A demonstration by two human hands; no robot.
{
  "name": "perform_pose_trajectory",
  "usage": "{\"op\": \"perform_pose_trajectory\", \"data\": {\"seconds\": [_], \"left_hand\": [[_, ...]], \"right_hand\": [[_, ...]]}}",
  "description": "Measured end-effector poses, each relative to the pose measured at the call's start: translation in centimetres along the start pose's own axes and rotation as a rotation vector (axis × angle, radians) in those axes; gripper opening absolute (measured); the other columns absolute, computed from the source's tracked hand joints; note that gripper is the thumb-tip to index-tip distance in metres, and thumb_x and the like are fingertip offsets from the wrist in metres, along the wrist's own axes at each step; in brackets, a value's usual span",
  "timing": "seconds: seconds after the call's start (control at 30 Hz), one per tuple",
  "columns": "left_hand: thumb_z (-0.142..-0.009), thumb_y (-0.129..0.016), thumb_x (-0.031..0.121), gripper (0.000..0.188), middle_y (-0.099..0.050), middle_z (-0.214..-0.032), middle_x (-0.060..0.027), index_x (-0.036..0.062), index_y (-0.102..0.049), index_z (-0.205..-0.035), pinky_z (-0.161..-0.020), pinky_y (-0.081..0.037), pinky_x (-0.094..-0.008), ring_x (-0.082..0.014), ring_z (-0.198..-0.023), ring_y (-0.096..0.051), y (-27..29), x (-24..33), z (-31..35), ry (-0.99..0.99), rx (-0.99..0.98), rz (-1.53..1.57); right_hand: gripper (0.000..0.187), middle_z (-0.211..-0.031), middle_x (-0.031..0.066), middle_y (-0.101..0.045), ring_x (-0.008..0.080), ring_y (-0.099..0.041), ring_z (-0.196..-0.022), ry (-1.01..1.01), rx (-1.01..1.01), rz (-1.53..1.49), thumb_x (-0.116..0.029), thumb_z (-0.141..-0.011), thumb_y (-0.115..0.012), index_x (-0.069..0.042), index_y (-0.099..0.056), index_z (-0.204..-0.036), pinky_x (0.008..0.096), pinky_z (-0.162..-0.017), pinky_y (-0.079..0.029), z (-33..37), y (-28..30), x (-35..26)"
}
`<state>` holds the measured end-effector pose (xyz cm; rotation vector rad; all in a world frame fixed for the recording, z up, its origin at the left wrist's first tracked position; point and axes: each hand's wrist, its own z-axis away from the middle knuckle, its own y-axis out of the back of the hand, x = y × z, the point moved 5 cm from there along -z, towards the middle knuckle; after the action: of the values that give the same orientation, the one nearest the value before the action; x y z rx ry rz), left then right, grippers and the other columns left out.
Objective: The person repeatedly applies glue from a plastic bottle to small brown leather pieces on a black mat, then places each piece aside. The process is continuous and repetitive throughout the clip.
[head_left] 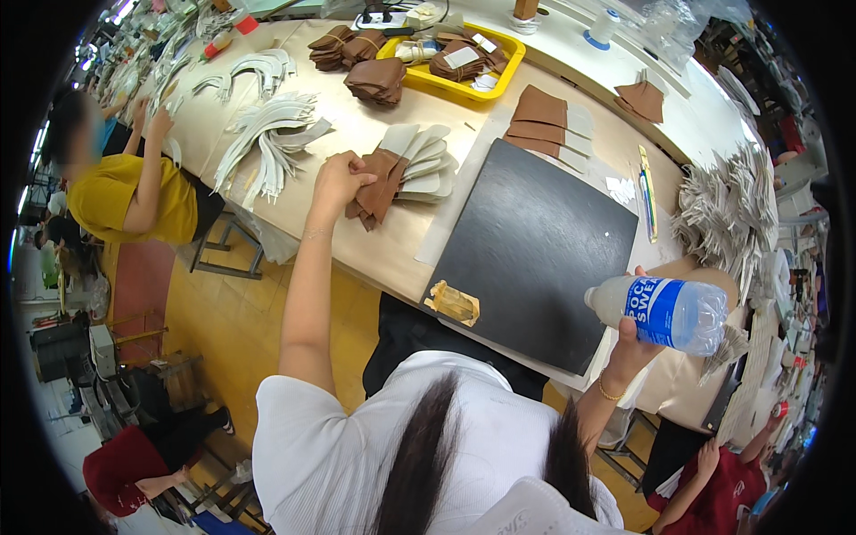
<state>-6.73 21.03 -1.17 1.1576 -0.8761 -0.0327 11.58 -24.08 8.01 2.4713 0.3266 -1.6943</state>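
Note:
My right hand [631, 349] is wrapped round a clear plastic bottle [709, 312] with a blue and white label. The bottle lies nearly level above the right edge of a black board [535, 241], its neck pointing left. My left hand [339, 183] is closed at the left edge of a fanned stack of brown leather pieces [382, 183]. Its fingers are curled against the stack, and the fingertips are partly hidden. Pale grey-white strips [426, 165] stick out from the right of the brown pieces.
A yellow tray [513, 67] holds brown bundles at the back. White strips [267, 138] lie left. More brown pieces [539, 116] lie behind the board, beside pens [646, 192]. A pile of grey strips [727, 214] stands right. A person in yellow [134, 196] works at left.

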Motion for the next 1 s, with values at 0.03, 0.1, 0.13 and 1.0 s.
{"op": "perform_pose_trajectory", "data": {"seconds": [0.03,0.1,0.13,1.0], "left_hand": [[-0.068,-0.077,0.015,0.025,-0.065,-0.081,-0.0167,-0.0013,-0.064,-0.082,-0.069,-0.049,-0.0368,-0.0278,-0.077,-0.063,0.1,0.6,0.5,-0.002,0.017,-0.015],[-0.071,-0.074,0.014,0.019,-0.065,-0.079,-0.0159,-0.0009,-0.065,-0.08,-0.068,-0.048,-0.037,-0.0283,-0.077,-0.063,0.3,1.5,1.4,-0.043,0.096,-0.121],[-0.073,-0.072,0.013,0.017,-0.066,-0.079,-0.0156,-0.0007,-0.065,-0.078,-0.068,-0.048,-0.0372,-0.0285,-0.078,-0.064,0.3,1.9,1.8,-0.064,0.137,-0.174],[-0.079,-0.072,0.019,0.029,-0.067,-0.086,-0.0106,0.0015,-0.064,-0.101,-0.072,-0.049,-0.0274,-0.017,-0.078,-0.063,-13.6,17.8,10.0,-0.385,-0.637,0.323]], "right_hand": [[0.095,-0.119,0.0258,-0.056,0.031,-0.06,-0.104,-0.002,0.006,0.007,-0.039,-0.065,-0.085,0.001,-0.031,-0.133,0.0394,-0.09,-0.05,0.2,0.2,0.1],[0.095,-0.119,0.025,-0.057,0.0308,-0.06,-0.105,-0.005,0.012,0.016,-0.039,-0.064,-0.085,0.002,-0.032,-0.132,0.0394,-0.09,-0.05,0.5,0.6,0.1],[0.095,-0.118,0.0246,-0.057,0.0307,-0.06,-0.105,-0.006,0.012,0.017,-0.039,-0.064,-0.085,0.002,-0.033,-0.132,0.0394,-0.09,-0.05,0.6,0.6,0.1],[0.087,-0.117,0.0224,-0.057,0.0295,-0.057,-0.108,-0.012,-0.002,-0.112,-0.028,-0.066,-0.085,0.002,-0.036,-0.131,0.0392,-0.093,-0.048,0.7,0.9,-0.6]]}}
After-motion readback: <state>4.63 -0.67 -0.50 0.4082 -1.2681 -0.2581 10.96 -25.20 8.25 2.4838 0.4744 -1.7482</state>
